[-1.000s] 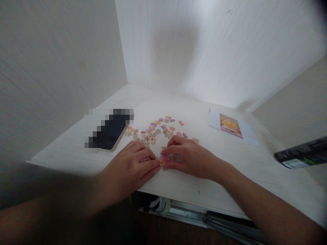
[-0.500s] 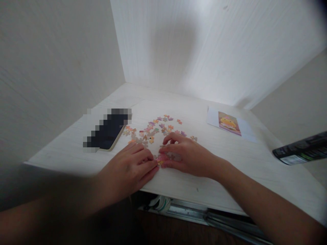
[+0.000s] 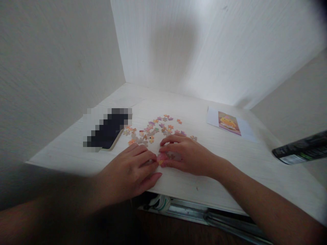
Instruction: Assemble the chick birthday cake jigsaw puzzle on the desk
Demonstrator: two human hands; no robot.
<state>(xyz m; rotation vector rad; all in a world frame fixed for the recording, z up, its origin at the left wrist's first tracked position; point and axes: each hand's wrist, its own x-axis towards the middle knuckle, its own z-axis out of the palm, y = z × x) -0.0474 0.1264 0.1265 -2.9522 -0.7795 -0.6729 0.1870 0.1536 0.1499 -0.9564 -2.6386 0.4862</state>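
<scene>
My left hand (image 3: 129,170) and my right hand (image 3: 182,153) meet fingertip to fingertip near the front edge of a white desk (image 3: 230,163). Between the fingertips lies a small joined cluster of pink and orange puzzle pieces (image 3: 161,158), pinched by both hands. Several loose pastel puzzle pieces (image 3: 155,129) are scattered just behind the hands. The fingers of both hands are curled together over the cluster, hiding most of it.
A dark phone (image 3: 108,131) lies at the left of the desk. A reference card with a yellow figure (image 3: 228,123) sits at the back right. A dark box (image 3: 300,148) juts in from the right. White walls close the corner behind and to the left.
The view has shifted slightly. My left thumb has dropped a little lower toward the desk edge, and my right fingers have closed down over the cluster. The loose pieces have stayed put.
</scene>
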